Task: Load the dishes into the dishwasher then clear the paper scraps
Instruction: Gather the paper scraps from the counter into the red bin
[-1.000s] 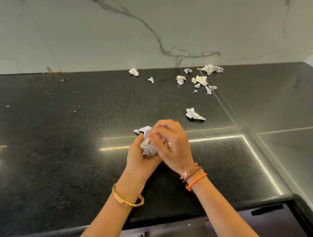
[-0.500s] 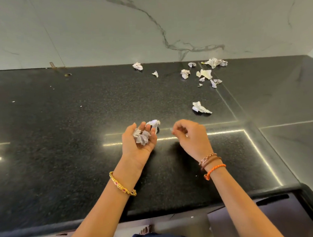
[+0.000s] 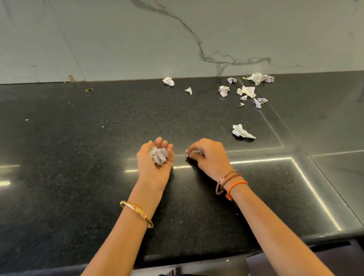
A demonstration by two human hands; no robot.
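Right hand (image 3: 207, 155) pinching scrap (image 3: 192, 152), mid-counter (image 3: 73, 164)

My left hand (image 3: 156, 160) lies palm up at the frame's centre, fingers loosely curled round what it cradles. My right hand (image 3: 209, 155), just right of it, is palm down, its grip pinched at the fingertips. Both forearms reach up from the bottom edge.

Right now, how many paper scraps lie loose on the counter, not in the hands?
11: nearest one; by the wall; mid-row; small bits. Tiny specks may be uncounted.
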